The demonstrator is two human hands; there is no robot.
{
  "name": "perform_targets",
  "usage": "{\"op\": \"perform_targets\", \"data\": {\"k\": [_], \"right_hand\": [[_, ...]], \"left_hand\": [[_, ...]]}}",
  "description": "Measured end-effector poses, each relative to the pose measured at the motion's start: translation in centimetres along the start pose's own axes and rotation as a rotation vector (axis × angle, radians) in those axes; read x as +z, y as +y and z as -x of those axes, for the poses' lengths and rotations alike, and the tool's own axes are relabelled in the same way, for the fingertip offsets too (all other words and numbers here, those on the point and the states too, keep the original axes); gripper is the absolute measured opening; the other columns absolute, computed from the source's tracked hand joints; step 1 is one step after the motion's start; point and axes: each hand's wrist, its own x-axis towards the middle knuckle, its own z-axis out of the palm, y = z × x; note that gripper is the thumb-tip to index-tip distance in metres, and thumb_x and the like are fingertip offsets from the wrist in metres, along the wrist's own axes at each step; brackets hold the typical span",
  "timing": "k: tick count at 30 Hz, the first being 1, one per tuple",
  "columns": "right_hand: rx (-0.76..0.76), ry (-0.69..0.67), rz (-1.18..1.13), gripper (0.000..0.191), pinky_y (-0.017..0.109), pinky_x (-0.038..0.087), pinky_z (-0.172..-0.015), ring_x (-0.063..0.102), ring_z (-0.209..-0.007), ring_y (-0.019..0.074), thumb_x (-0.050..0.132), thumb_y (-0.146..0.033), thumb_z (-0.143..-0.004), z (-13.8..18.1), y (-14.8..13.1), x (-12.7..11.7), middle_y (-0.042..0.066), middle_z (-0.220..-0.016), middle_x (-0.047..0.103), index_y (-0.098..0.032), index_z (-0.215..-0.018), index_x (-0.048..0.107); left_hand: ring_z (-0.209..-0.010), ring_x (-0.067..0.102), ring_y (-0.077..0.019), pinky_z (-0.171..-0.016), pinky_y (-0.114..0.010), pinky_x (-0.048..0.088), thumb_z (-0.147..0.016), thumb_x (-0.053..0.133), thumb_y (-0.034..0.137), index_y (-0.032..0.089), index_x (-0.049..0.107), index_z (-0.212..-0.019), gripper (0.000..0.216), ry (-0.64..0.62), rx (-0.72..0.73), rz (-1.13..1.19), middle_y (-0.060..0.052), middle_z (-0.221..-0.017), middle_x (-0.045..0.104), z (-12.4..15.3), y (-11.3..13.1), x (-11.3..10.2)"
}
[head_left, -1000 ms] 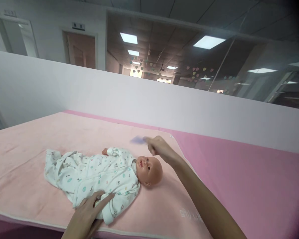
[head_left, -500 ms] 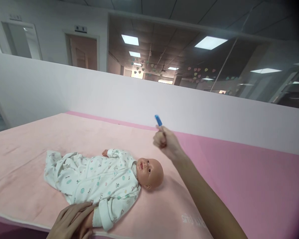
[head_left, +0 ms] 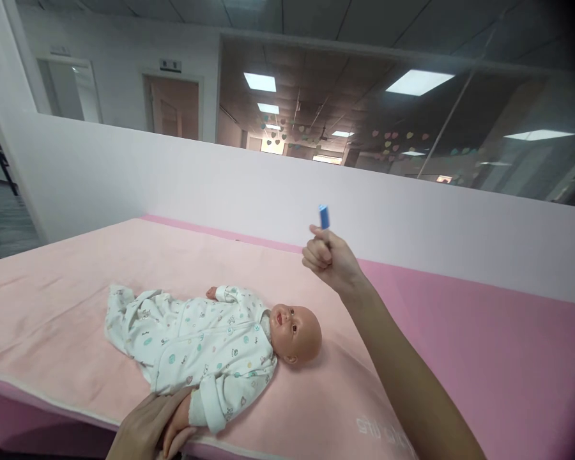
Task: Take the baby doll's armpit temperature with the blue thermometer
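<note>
Rising beyond the blanket [head_left: 172, 255], a partition [head_left: 230, 185] backs right fingers [head_left: 319, 252] gripping something blue [head_left: 324, 217], left fingers [head_left: 170, 404] clasping the doll [head_left: 211, 342].

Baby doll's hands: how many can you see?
2: the far doll hand, at the end of its sleeve; and the near doll hand, partly covered by the person's left hand.

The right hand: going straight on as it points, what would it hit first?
The right hand, holding the blue object, would likely meet the white wall first; depth is unclear.
</note>
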Motion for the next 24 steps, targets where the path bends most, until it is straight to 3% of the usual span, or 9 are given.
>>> {"op": "perform_targets", "data": {"k": [3, 8, 13, 20, 24], "right_hand": [[0.034, -0.015, 0.213, 0.049, 0.024, 0.017, -0.041, 0.018, -0.036, 0.0036, 0.057, -0.037, -0.072, 0.3, 0.2, 0.1, -0.007, -0.033, 0.023, -0.020, -0.035, 0.030], [0.014, 0.045, 0.187, 0.051, 0.024, 0.017, -0.040, 0.017, -0.035, 0.0034, 0.051, -0.040, -0.076, 0.6, 0.5, 0.5, -0.008, -0.033, 0.020, -0.021, -0.035, 0.027], [0.053, 0.025, 0.142, 0.050, 0.023, 0.017, -0.039, 0.018, -0.034, 0.0031, 0.051, -0.040, -0.076, 0.9, 0.7, 0.5, -0.008, -0.033, 0.020, -0.020, -0.036, 0.028], [0.105, 0.023, 0.150, 0.049, 0.023, 0.017, -0.039, 0.018, -0.034, 0.0035, 0.050, -0.039, -0.077, 0.8, 1.6, 0.2, -0.007, -0.033, 0.022, -0.020, -0.036, 0.029], [0.082, 0.080, 0.291, 0.048, 0.022, 0.018, -0.040, 0.020, -0.034, 0.0033, 0.050, -0.037, -0.077, 0.5, 2.3, -0.1, -0.007, -0.034, 0.025, -0.020, -0.037, 0.032]], "left_hand": [[-0.069, 0.067, -0.0158, -0.062, -0.021, 0.052, -0.082, 0.055, 0.042, 0.016, 0.057, -0.112, 0.040, 0.006, -0.026, 0.028, -0.007, -0.087, 0.071, -0.3, -0.2, 0.0], [-0.064, 0.067, -0.0164, -0.057, -0.022, 0.052, -0.089, 0.042, 0.032, 0.016, 0.060, -0.102, 0.027, 0.047, -0.022, 0.005, -0.008, -0.083, 0.071, -0.7, -0.1, 0.4], [-0.058, 0.066, -0.0153, -0.050, -0.021, 0.051, -0.093, 0.032, 0.026, 0.018, 0.063, -0.092, 0.032, -0.030, -0.036, 0.020, -0.006, -0.077, 0.070, -0.5, -0.2, 0.7], [-0.088, 0.068, -0.0151, -0.070, -0.017, 0.056, -0.092, 0.039, 0.029, 0.023, 0.060, -0.108, 0.027, -0.237, -0.219, 0.148, -0.002, -0.102, 0.069, -2.1, 0.6, -1.7], [-0.099, 0.064, -0.0151, -0.079, -0.020, 0.055, -0.091, 0.042, 0.023, 0.026, 0.052, -0.124, 0.035, -0.312, -0.219, 0.212, 0.000, -0.116, 0.064, -2.4, 0.5, -2.9]]}}
